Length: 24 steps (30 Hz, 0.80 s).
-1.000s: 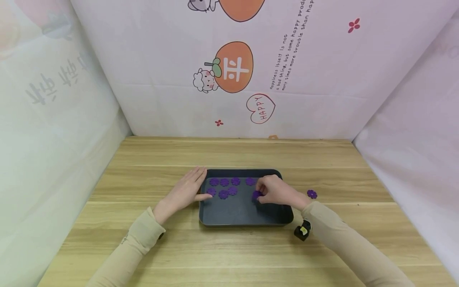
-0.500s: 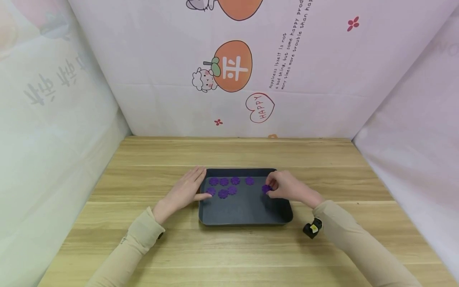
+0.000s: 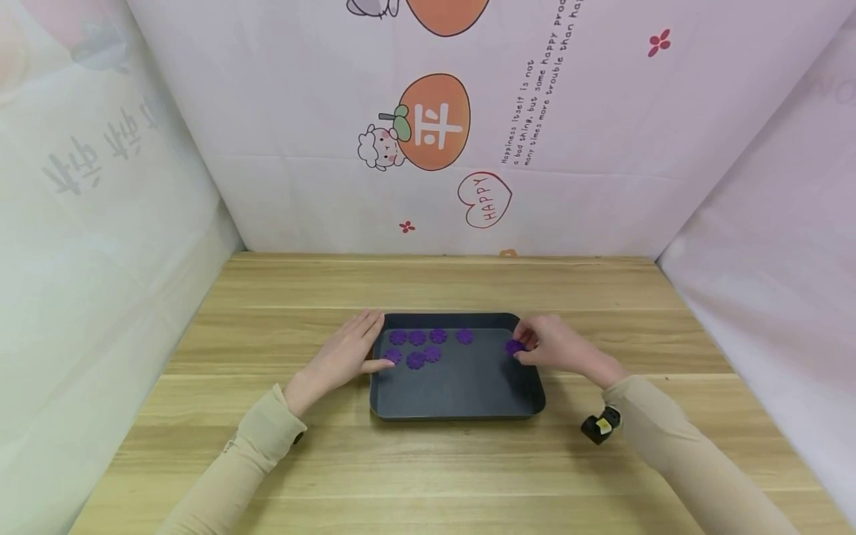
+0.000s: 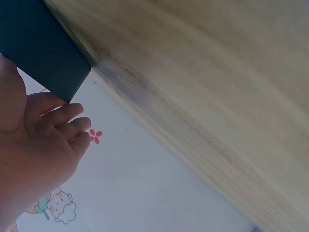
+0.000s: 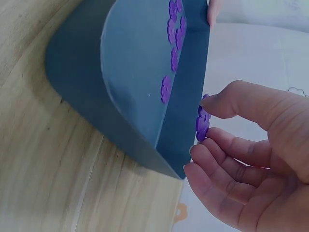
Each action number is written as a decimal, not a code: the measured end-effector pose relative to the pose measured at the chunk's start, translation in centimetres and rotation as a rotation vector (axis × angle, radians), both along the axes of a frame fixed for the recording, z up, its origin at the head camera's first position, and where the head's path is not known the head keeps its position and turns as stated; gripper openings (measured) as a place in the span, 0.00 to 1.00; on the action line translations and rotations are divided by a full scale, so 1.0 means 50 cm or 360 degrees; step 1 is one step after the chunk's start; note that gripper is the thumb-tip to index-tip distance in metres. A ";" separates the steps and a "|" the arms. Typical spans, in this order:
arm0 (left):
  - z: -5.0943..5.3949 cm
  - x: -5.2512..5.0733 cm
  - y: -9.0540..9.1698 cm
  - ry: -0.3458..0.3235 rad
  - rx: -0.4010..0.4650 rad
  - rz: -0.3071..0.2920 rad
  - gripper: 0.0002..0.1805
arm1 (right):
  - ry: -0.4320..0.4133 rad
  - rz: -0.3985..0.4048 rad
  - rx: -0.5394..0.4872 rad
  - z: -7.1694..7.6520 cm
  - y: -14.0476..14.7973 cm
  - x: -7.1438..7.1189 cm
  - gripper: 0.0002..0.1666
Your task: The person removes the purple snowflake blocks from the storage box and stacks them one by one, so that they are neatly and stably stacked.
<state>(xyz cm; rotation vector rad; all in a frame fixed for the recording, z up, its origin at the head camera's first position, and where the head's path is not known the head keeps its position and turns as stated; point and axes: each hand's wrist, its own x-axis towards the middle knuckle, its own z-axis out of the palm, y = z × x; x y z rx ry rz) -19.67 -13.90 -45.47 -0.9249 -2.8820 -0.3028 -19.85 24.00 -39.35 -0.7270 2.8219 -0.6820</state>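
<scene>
My left hand (image 3: 345, 353) holds the left edge of the dark grey tray (image 3: 461, 412), thumb over the rim and fingers along the outside near the back corner. In the left wrist view, its fingers (image 4: 70, 128) bend beside the tray's corner. My right hand (image 3: 558, 345) pinches a purple flower-shaped disc (image 5: 203, 123) between thumb and fingers. In the head view, this disc is at the tray's right end, above the floor. Several similar discs (image 3: 416, 360) lie flat in the tray's left part and along its back. One separate disc (image 3: 464, 336) lies right of the back row.
The tray stands on a wooden table (image 3: 441, 475). A white printed cloth (image 3: 294, 134) hangs behind the table and down both sides. A small black wrist device (image 3: 600, 425) sits under the right sleeve.
My right hand has moved right and slightly back with the pinched disc, toward the tray's right end. A loose disc earlier visible on the table is now hidden behind it. The left hand stays put.
</scene>
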 end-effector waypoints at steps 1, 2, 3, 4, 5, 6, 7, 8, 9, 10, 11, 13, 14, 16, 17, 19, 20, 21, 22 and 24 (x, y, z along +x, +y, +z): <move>0.001 0.000 0.000 -0.0001 -0.0005 -0.0001 0.49 | 0.0008 -0.0001 0.0002 0.002 0.003 0.001 0.12; 0.002 0.000 0.000 -0.0002 -0.0007 -0.0001 0.48 | 0.0018 -0.0002 0.0002 0.004 0.006 0.002 0.11; 0.003 0.000 0.000 -0.0002 -0.0009 -0.0001 0.48 | 0.0027 -0.0009 0.0002 0.005 0.010 0.003 0.11; 0.003 0.000 0.000 -0.0003 -0.0012 -0.0002 0.49 | 0.0038 -0.0013 0.0002 0.006 0.012 0.004 0.11; 0.004 0.000 0.000 -0.0005 -0.0012 -0.0002 0.49 | 0.0046 -0.0017 0.0002 0.007 0.015 0.005 0.11; 0.005 -0.001 0.000 -0.0005 -0.0014 -0.0002 0.49 | 0.0057 -0.0018 0.0003 0.007 0.019 0.006 0.11; 0.006 0.000 0.000 -0.0006 -0.0015 -0.0002 0.49 | 0.0066 -0.0017 0.0002 0.008 0.022 0.006 0.11; 0.006 0.000 0.000 -0.0005 -0.0018 -0.0002 0.49 | 0.0066 -0.0022 0.0003 0.009 0.026 0.007 0.11; 0.006 0.000 0.000 -0.0002 -0.0020 -0.0002 0.49 | 0.0065 -0.0030 0.0005 0.008 0.029 0.008 0.11; 0.006 0.000 0.000 0.0000 -0.0020 -0.0003 0.49 | 0.0065 -0.0039 0.0011 0.008 0.033 0.008 0.11; 0.006 0.000 0.000 0.0008 -0.0020 -0.0005 0.49 | 0.0070 -0.0047 0.0016 0.008 0.036 0.008 0.11; 0.006 0.002 0.000 0.0022 -0.0019 -0.0007 0.48 | 0.0075 -0.0063 0.0024 0.006 0.044 0.008 0.10; 0.006 0.002 0.000 0.0027 -0.0019 -0.0008 0.48 | 0.0069 -0.0076 0.0028 0.005 0.048 0.008 0.10; 0.006 0.003 0.000 0.0027 -0.0013 -0.0008 0.48 | 0.0070 -0.0094 0.0041 0.004 0.056 0.007 0.10; 0.006 0.003 0.001 0.0028 -0.0013 -0.0007 0.48 | 0.0066 -0.0102 0.0046 0.004 0.060 0.007 0.10; 0.006 0.003 0.001 0.0027 -0.0013 -0.0007 0.48 | 0.0059 -0.0118 0.0057 0.003 0.068 0.007 0.10; 0.006 0.003 0.001 0.0028 -0.0012 -0.0008 0.48 | 0.0055 -0.0125 0.0061 0.004 0.071 0.007 0.10; 0.006 0.004 0.001 0.0030 -0.0010 -0.0009 0.48 | 0.0054 -0.0131 0.0064 0.004 0.074 0.007 0.10; 0.005 0.004 0.001 0.0032 -0.0011 -0.0009 0.48 | 0.0052 -0.0133 0.0064 0.005 0.077 0.008 0.10; 0.006 0.004 0.001 0.0039 -0.0012 -0.0011 0.48 | 0.0043 -0.0146 0.0066 0.006 0.083 0.008 0.10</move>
